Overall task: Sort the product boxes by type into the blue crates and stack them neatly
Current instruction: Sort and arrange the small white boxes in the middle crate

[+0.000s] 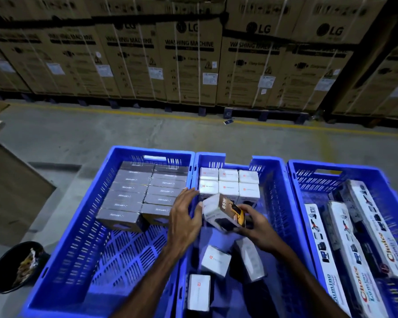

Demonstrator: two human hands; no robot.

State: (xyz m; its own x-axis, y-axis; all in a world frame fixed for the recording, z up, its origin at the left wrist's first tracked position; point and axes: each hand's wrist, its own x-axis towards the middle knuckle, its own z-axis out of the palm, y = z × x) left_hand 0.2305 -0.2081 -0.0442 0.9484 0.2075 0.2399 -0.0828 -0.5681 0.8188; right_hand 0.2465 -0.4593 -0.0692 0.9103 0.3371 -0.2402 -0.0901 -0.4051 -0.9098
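Three blue crates stand side by side. The left crate [62, 260] holds neat rows of grey boxes [138, 193] at its far end. In the middle crate [276, 203], small white boxes [229, 182] are stacked at the far end, and loose white boxes [215, 260] lie nearer me. Long white boxes [345, 239] fill the right crate [313, 171]. Over the middle crate, my right hand [256, 226] grips a tilted white box marked 65W [221, 211]. The fingers of my left hand [185, 216] are spread, its thumb against that box's left side.
A black bin [16, 265] with scraps stands on the floor at the lower left. A brown cardboard sheet [9, 191] lies at the left. Stacked washing-machine cartons [193, 53] line the far side behind a yellow floor line [147, 114].
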